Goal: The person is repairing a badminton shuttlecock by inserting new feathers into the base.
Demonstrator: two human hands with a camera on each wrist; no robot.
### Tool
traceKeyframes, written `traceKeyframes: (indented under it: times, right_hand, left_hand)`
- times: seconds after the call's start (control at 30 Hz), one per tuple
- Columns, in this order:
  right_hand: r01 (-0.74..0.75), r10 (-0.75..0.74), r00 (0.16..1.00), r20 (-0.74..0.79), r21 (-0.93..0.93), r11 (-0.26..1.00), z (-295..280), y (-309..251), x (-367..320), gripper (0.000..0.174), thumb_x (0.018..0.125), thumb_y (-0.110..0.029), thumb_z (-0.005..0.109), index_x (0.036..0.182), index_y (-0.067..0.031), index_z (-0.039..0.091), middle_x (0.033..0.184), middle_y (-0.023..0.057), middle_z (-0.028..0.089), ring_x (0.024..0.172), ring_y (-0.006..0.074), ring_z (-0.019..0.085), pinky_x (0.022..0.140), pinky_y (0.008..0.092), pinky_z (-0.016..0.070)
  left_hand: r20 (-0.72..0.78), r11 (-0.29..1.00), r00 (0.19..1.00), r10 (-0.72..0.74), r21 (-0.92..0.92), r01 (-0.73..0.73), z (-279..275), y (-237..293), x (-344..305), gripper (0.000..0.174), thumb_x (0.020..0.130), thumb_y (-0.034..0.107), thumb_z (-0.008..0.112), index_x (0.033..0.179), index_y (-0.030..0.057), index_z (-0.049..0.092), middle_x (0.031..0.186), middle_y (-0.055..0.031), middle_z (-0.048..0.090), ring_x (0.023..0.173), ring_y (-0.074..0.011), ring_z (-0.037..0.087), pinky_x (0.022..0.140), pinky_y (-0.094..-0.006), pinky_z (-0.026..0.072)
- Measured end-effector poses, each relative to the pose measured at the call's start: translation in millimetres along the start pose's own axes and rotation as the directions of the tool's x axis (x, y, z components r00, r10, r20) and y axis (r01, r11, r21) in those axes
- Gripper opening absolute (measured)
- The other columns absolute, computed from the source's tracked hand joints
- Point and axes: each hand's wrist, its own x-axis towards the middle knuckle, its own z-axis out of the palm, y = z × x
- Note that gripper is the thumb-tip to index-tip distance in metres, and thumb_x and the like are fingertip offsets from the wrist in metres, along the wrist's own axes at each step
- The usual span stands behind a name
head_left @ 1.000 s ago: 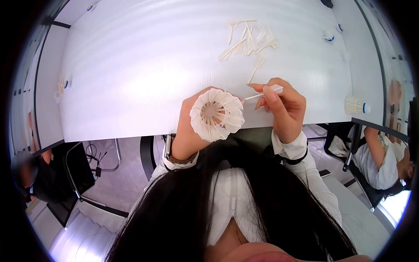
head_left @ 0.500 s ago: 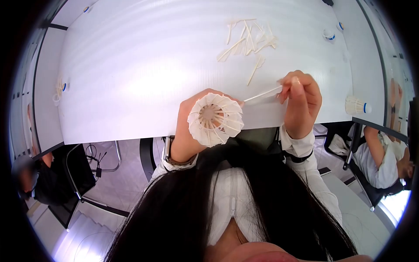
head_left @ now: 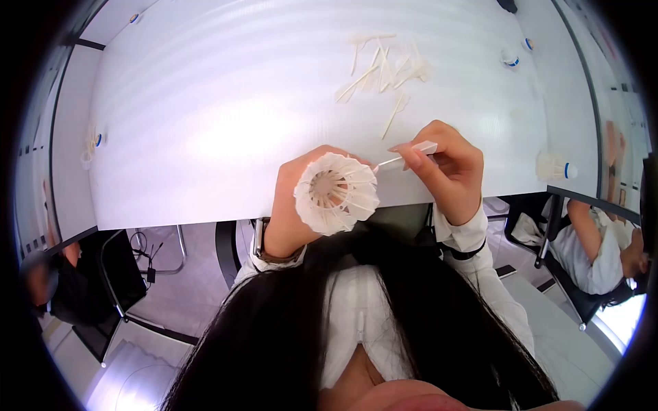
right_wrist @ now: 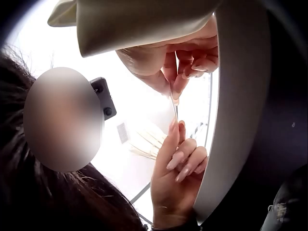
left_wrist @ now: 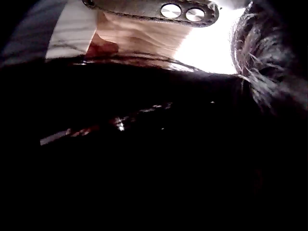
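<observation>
My left hand (head_left: 291, 188) holds a white shuttlecock (head_left: 343, 212), its feathered mouth turned up toward the head camera. The cork end is hidden below the skirt. At the side of the skirt, thumb and forefinger of this hand pinch one end of a loose feather (right_wrist: 174, 107), seen in the right wrist view. My right hand (head_left: 456, 168) pinches the same feather along its shaft between thumb and forefinger, and the white vane sticks out past these fingers. In the right wrist view, the fingertips of both hands lie close together. The left wrist view is mostly dark.
Several loose feathers and stripped shafts (head_left: 384, 68) lie on the white table (head_left: 205, 103) ahead. Another shuttlecock (head_left: 555, 166) lies at the right edge. A blue-banded cork piece (head_left: 510, 60) sits at the far right, and another (head_left: 98, 140) lies by the left panel.
My right hand first slid out to the right along the feather, then came back left toward my left hand. The left hand and shuttlecock stay nearly in place.
</observation>
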Motion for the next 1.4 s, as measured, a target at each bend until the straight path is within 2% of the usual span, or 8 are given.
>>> traceKeyframes:
  times: [0.1, 0.23, 0.4, 0.53, 0.9, 1.13, 1.27, 1.4]
  right_hand:
    - [0.019, -0.018, 1.000, -0.025, 0.046, 0.999, -1, -1, -1, 0.012, 0.084, 0.002, 0.070, 0.093, -0.0046, 0.074, 0.080, 0.0042, 0.065, 0.065, 0.0091, 0.053, 0.055, 0.0222, 0.0345]
    - [0.039, -0.039, 0.999, -0.010, -0.045, 0.998, -8, -1, 2, 0.017, 0.082, 0.003, 0.070, 0.095, -0.0059, 0.076, 0.077, 0.0044, 0.065, 0.065, 0.0100, 0.054, 0.056, 0.0229, 0.0373]
    - [-0.005, 0.007, 0.994, 0.109, -0.019, 1.000, -5, -9, 2, 0.015, 0.081, 0.004, 0.072, 0.093, -0.0038, 0.076, 0.075, 0.0042, 0.065, 0.064, 0.0088, 0.054, 0.056, 0.0230, 0.0396]
    - [0.010, -0.015, 0.993, 0.117, 0.046, 0.999, -4, -2, 2, 0.013, 0.081, 0.005, 0.071, 0.091, -0.0028, 0.076, 0.074, 0.0043, 0.065, 0.064, 0.0103, 0.056, 0.057, 0.0239, 0.0404]
    - [0.044, -0.044, 0.999, 0.025, -0.004, 0.999, -7, 1, 5, 0.006, 0.082, 0.001, 0.072, 0.077, -0.0022, 0.069, 0.067, 0.0035, 0.063, 0.062, 0.0112, 0.054, 0.057, 0.0252, 0.0392]
    - [0.148, -0.151, 0.988, -0.020, -0.101, 0.984, -10, 3, 6, 0.006, 0.084, -0.002, 0.069, 0.089, -0.0033, 0.073, 0.070, 0.0028, 0.061, 0.064, 0.0095, 0.051, 0.058, 0.0244, 0.0374]
    - [-0.023, 0.020, 0.993, 0.115, 0.027, 0.999, -9, -7, 6, 0.016, 0.085, -0.001, 0.068, 0.099, -0.0035, 0.075, 0.072, 0.0011, 0.061, 0.064, 0.0076, 0.049, 0.058, 0.0230, 0.0346]
    - [-0.130, 0.117, 0.986, 0.123, 0.108, 0.986, -4, -3, 3, 0.010, 0.085, 0.001, 0.069, 0.091, -0.0026, 0.075, 0.071, 0.0015, 0.062, 0.064, 0.0080, 0.050, 0.057, 0.0238, 0.0350]
  left_hand:
    - [-0.025, 0.992, 1.000, -0.006, -0.125, 0.003, 5, 1, 1, 0.017, 0.082, 0.000, 0.074, 0.096, 0.0019, 0.065, 0.077, -0.0025, 0.063, 0.067, -0.0055, 0.056, 0.060, -0.0208, 0.0440]
    - [0.013, 0.971, 0.996, -0.094, -0.220, 0.094, -2, 8, 3, 0.026, 0.076, 0.004, 0.077, 0.100, -0.0007, 0.068, 0.096, -0.0089, 0.072, 0.084, -0.0137, 0.069, 0.075, -0.0263, 0.0547]
    - [0.093, 0.944, 0.955, 0.280, 0.155, -0.292, -2, 1, 9, 0.019, 0.080, 0.000, 0.077, 0.095, -0.0008, 0.065, 0.078, -0.0057, 0.068, 0.064, -0.0085, 0.061, 0.060, -0.0220, 0.0508]
    - [0.132, 0.997, 0.988, 0.081, 0.008, -0.083, -5, -3, 5, 0.016, 0.079, -0.001, 0.078, 0.080, 0.0019, 0.062, 0.074, -0.0051, 0.067, 0.061, -0.0085, 0.060, 0.057, -0.0228, 0.0503]
    - [0.120, 0.988, 0.986, 0.115, 0.086, -0.125, -4, -3, 6, 0.017, 0.080, 0.004, 0.079, 0.083, 0.0014, 0.062, 0.073, -0.0043, 0.066, 0.060, -0.0077, 0.058, 0.056, -0.0214, 0.0486]
    - [0.046, 0.988, 0.994, 0.095, 0.118, -0.100, 3, -2, 4, 0.017, 0.082, 0.005, 0.078, 0.081, 0.0048, 0.061, 0.071, -0.0011, 0.062, 0.060, -0.0077, 0.055, 0.056, -0.0223, 0.0450]
    - [0.054, 0.977, 0.989, 0.140, 0.154, -0.147, 1, -1, 4, 0.016, 0.082, 0.004, 0.078, 0.083, 0.0049, 0.061, 0.073, -0.0014, 0.063, 0.063, -0.0078, 0.056, 0.057, -0.0226, 0.0451]
    - [0.049, 0.979, 0.986, 0.158, 0.126, -0.163, -1, -5, 4, 0.014, 0.079, 0.000, 0.078, 0.083, 0.0037, 0.064, 0.076, -0.0025, 0.066, 0.065, -0.0084, 0.059, 0.059, -0.0220, 0.0473]
